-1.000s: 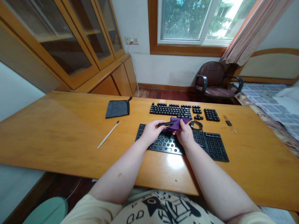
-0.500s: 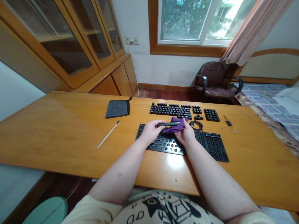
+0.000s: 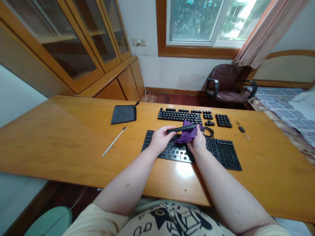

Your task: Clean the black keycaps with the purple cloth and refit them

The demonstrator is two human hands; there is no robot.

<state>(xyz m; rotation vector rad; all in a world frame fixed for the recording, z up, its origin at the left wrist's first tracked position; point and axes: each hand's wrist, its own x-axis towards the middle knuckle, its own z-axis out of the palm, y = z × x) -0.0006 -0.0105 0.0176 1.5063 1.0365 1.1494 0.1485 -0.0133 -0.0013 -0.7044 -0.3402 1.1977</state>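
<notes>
Above the keyboard base [image 3: 172, 152], which has its keycaps off, my left hand [image 3: 161, 139] pinches one end of a slim black bar [image 3: 182, 128]. A crumpled purple cloth [image 3: 187, 135] is in my right hand [image 3: 197, 141], bunched against the bar's underside and far end. The fingers of that hand are partly hidden by the cloth. What exactly the bar is, I cannot tell. Behind my hands, black keycaps [image 3: 179, 116] are laid out in keyboard order. A coiled black cable [image 3: 208, 132] lies beside my right hand.
A thin white-handled brush [image 3: 114, 141] and a dark grey zip pouch [image 3: 123, 114] lie on the left of the wooden desk [image 3: 73, 141]. To the right is a wire keycap puller [image 3: 241, 129] with a black grip. A chair [image 3: 223, 82] stands beyond the desk.
The bar's right end has risen slightly and now shows in front of the cloth. My right hand has shifted a little right, and the cloth hangs differently.
</notes>
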